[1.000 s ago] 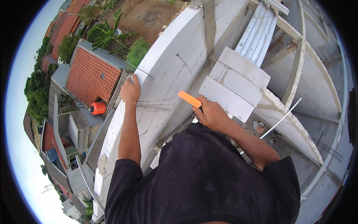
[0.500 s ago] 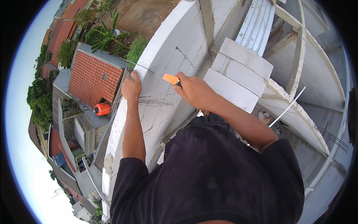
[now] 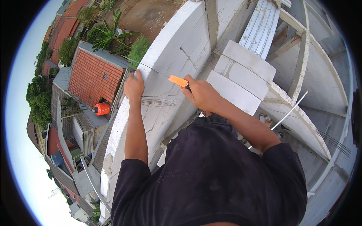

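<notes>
Wall: pale block wall (image 3: 181, 49), flat top edge bowed by lens from lower L to top ctr; inner face had joint lines + a few grey patches. Thin dark lines low on that face, wires or scratches, couldn't tell.
Site: outdoors, high up, unfinished bldg; rough-topped partition walls (image 3: 301, 122) off to R, grey floor below.
Inner side: light-grey blocks (image 3: 241, 71) side by side near wall's inner face; ribbed metal sheets (image 3: 260, 28) just past them; white rod (image 3: 290, 109) slanting at R.
Outer side: tiled roof (image 3: 96, 77), orange tank (image 3: 102, 109), trees, brown ground beyond wall's outer edge.
Saw: orange-handled saw (image 3: 178, 81) at wall's top edge, thin dark blade (image 3: 152, 69) lying across it; depth in block, if any, couldn't tell.
Saw axis: long axis crosswise to top edge, slanting upper L to lower R; tip pointed out past outer edge, handle over inner face.
R hand: R hand (image 3: 200, 93) clamped on handle's near end.
L hand: L hand (image 3: 134, 86) on wall's top edge by outer corner, near blade, no tool in it.
Hands: apart, saw handle btwn.
</notes>
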Motion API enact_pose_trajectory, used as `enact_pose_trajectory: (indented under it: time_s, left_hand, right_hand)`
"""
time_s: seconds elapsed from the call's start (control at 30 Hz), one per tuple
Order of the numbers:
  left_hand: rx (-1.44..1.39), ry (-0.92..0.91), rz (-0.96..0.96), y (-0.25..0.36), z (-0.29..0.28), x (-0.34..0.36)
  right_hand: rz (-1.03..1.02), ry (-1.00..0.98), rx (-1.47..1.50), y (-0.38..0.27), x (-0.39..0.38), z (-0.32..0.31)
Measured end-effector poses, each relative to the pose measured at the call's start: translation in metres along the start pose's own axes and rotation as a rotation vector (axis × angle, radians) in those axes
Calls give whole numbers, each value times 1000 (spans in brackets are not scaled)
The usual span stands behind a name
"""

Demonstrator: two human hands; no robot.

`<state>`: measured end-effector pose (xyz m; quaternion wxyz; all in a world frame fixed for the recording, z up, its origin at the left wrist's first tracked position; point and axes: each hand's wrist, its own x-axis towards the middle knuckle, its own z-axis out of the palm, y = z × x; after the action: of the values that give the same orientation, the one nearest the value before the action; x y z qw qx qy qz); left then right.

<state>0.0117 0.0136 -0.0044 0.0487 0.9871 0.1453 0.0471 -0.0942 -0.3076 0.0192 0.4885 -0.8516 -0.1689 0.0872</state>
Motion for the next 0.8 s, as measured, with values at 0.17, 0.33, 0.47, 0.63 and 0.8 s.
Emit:
enact_pose_trajectory:
  time_s: [0.17, 0.33, 0.47, 0.63, 0.8]
  left_hand:
    - [-26, 17, 19, -6, 3, 5]
    - [38, -33, 21, -4, 3, 5]
    - [14, -15, 37, -5, 6, 7]
    - [-8, -7, 26, -2, -1, 3]
    - [13, -4, 52, 2, 0, 2]
  right_hand:
    - [38, -52, 113, 28, -34, -7]
    - [6, 31, 117, 49, -67, 7]
    - [60, -43, 74, 20, -17, 1]
    - [49, -22, 162, 69, -91, -4]
    - [15, 52, 134, 67, -68, 12]
